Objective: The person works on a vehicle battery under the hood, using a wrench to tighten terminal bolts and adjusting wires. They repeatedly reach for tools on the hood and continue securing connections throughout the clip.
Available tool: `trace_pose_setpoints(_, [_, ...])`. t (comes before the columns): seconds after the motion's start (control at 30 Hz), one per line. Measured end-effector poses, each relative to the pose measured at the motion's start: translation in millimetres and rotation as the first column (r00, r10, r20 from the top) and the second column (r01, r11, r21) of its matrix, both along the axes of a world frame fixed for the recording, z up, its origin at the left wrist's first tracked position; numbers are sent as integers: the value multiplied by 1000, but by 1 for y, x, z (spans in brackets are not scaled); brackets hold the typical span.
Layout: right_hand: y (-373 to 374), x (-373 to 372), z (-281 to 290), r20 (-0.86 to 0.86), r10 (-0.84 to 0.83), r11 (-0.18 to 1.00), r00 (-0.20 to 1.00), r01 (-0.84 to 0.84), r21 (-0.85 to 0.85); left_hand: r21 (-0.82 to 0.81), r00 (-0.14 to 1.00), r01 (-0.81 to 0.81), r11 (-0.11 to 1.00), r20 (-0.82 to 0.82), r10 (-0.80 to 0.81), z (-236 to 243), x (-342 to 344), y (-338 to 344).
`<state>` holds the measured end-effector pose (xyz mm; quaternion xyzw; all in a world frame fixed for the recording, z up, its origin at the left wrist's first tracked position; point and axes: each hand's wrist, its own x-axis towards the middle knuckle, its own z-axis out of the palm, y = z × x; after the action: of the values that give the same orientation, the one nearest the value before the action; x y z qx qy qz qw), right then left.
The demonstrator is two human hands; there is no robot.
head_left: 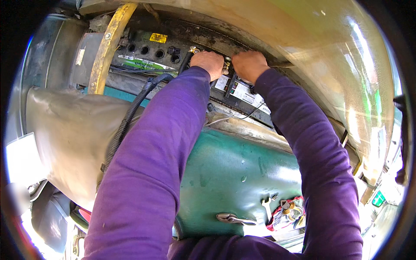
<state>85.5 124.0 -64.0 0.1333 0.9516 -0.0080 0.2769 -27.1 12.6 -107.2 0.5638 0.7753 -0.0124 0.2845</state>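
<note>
Both arms, in purple sleeves, reach into a battery recess at the top. My left hand [207, 64] is curled at a battery terminal [193, 50] beside a thick black cable [185, 63]; what its fingers grip is hidden. Just to its right, my right hand [248, 65] is closed near another metal terminal [226, 65], its fingertips hidden behind the knuckles. A battery [145, 50] with a row of round caps and a green label spans the left; another battery [249, 99] with a white label sits below my hands. A corrugated black hose [132, 113] runs down to the left.
A yellow strap [108, 47] crosses the recess. A curved tan panel [338, 56] overhangs it. Below are a brown padded surface [65, 121] and a green one [225, 173]. Low right lie an open-ended wrench [266, 207], pliers [236, 219] and a red cloth bundle [290, 212].
</note>
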Motion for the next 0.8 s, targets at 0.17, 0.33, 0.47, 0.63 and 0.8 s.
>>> trace_pose_setpoints(0.17, [2,26,-8,36,-70,997,997,71,-40,49,1000,20,999,-6,-20,-3,-1,-2])
trace_pose_setpoints(0.33, [-10,-8,11,158,7,994,987,10,-111,65,1000,-5,998,23,3,-4,-1,-2])
trace_pose_setpoints(0.47, [-11,-42,18,256,-96,994,962,108,-31,23,994,-86,996,73,84,-2,0,-1])
trace_pose_setpoints(0.63, [0,-3,4,76,100,994,992,-102,24,31,1000,-10,999,21,9,1,-1,-2])
trace_pose_setpoints(0.8, [4,30,-10,0,-21,999,1000,21,-33,40,999,-14,999,30,13,-2,-1,-2])
